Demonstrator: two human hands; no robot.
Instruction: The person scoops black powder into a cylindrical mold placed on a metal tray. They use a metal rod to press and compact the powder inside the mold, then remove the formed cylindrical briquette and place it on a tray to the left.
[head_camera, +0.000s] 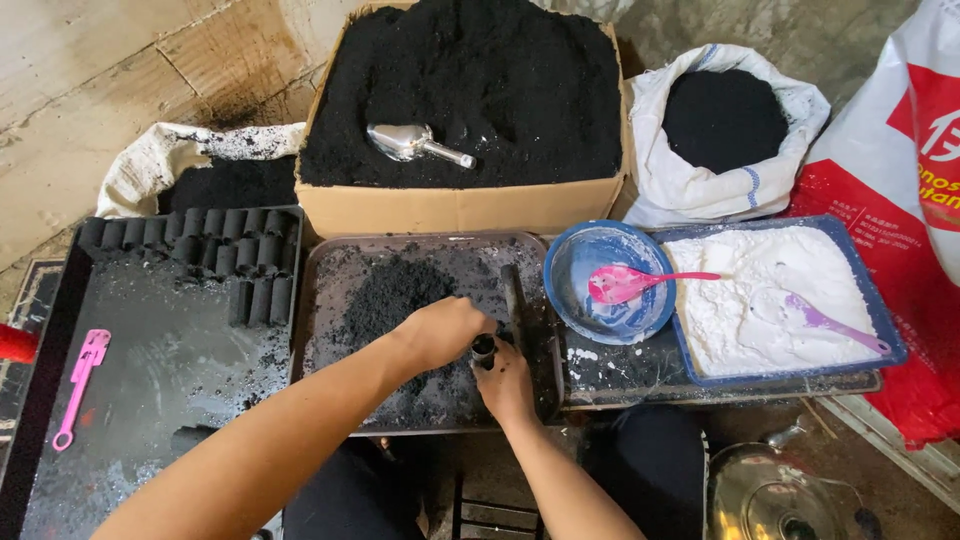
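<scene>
Hands meet over the near edge of a dark metal tray (330, 262) strewn with black powder (390, 292): the right hand (507, 383) is closed around a small black tube (484, 349) held upright, and the left hand (441, 330) is curled over the tube's open top, fingers bunched as if pinching powder into it, though whether it grips anything cannot be told. As a judgement, filling goes best with the tube kept vertical and low over the tray so spilled grains fall back into it, with small pinches fed at the mouth and the lower grip firm but not crushing the thin wall. The tube is short, cylindrical and dark, its rim just showing between the two hands; most of its body is hidden in the right palm. On the black worktop (150, 370) to the left, finished-looking black tubes (225, 255) lie in rows, and a pink flat tool (80, 385) rests apart from them. Behind the tray a cardboard box (455, 207) heaped with black powder holds a metal scoop (415, 143). To the right sit a blue bowl (580, 260) with a pink spoon (635, 283) and a blue tray (885, 335) of white powder (760, 290).
</scene>
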